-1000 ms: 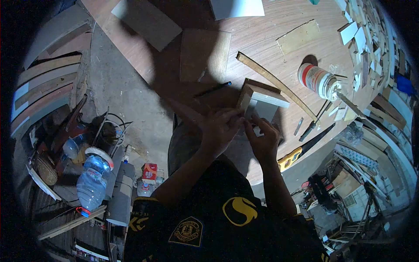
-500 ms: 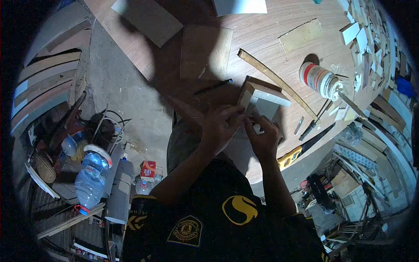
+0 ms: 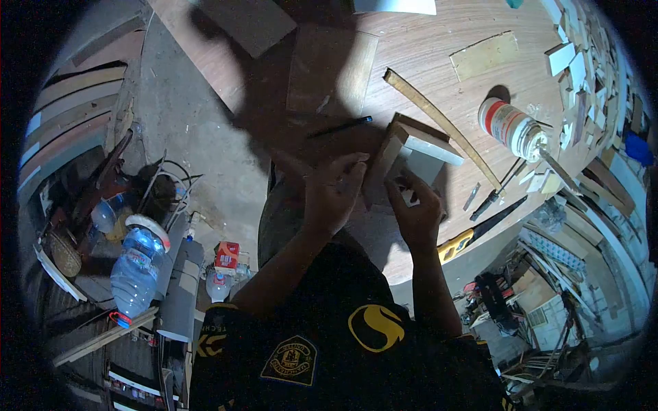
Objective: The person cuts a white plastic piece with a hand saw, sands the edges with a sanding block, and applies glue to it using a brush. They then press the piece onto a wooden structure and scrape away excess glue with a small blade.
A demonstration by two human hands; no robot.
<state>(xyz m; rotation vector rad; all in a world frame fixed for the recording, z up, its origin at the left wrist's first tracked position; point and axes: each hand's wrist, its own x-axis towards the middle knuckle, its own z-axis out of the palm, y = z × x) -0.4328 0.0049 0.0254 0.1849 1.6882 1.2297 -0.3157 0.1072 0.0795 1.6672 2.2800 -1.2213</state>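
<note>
A small open wooden box (image 3: pixel 430 148) with pale edges sits on the wooden tabletop in front of me. My left hand (image 3: pixel 334 195) is just left of the box, fingers bent and apart, with nothing visible in it. My right hand (image 3: pixel 417 209) is at the box's near side, its thumb and index finger curled close together; whatever may be between them is too small to make out. Beyond the hands lies a dark pen (image 3: pixel 340 127). A long narrow wood strip (image 3: pixel 442 123) runs diagonally past the box's right side.
An open glue jar (image 3: pixel 510 129) with a stick in it lies tilted at the right. Near the table edge are a screwdriver (image 3: pixel 488 203) and a yellow-handled saw (image 3: pixel 458 244). Flat boards (image 3: pixel 332 72) lie farther back; bottles (image 3: pixel 139 270) stand at the lower left.
My left hand has moved left, away from the box and my right hand, and its fingers have spread. My right hand stays by the box. The whole view has shifted slightly.
</note>
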